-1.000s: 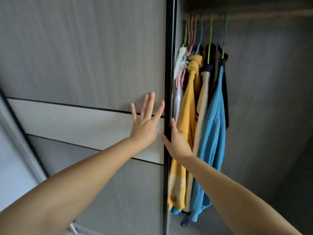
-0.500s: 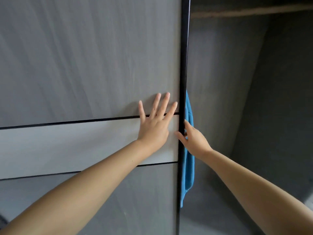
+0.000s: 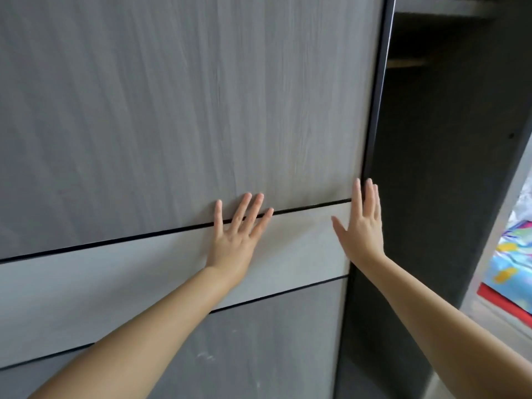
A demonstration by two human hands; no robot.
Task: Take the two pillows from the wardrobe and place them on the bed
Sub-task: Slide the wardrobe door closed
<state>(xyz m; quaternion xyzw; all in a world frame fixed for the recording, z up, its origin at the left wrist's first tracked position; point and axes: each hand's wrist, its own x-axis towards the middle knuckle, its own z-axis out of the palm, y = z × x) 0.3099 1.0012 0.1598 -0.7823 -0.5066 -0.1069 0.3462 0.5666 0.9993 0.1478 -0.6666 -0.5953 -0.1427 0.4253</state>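
Observation:
A grey wood-grain sliding wardrobe door (image 3: 172, 110) with a paler band across it fills most of the view. My left hand (image 3: 234, 240) lies flat on that band, fingers spread. My right hand (image 3: 361, 226) is pressed flat near the door's black right edge (image 3: 377, 110), fingers straight up. Neither hand holds anything. To the right of the edge the wardrobe's dark inside (image 3: 431, 168) shows as a narrow gap. No pillow is in view.
A hanging rail (image 3: 406, 63) crosses the top of the dark gap. Past the wardrobe's right side wall (image 3: 503, 226), a colourful patterned cloth with a red border (image 3: 509, 272) lies at the right edge.
The door has slid to the right under both hands, covering the hanging clothes and narrowing the gap. My right hand has come off the door's edge and now lies flat on its face.

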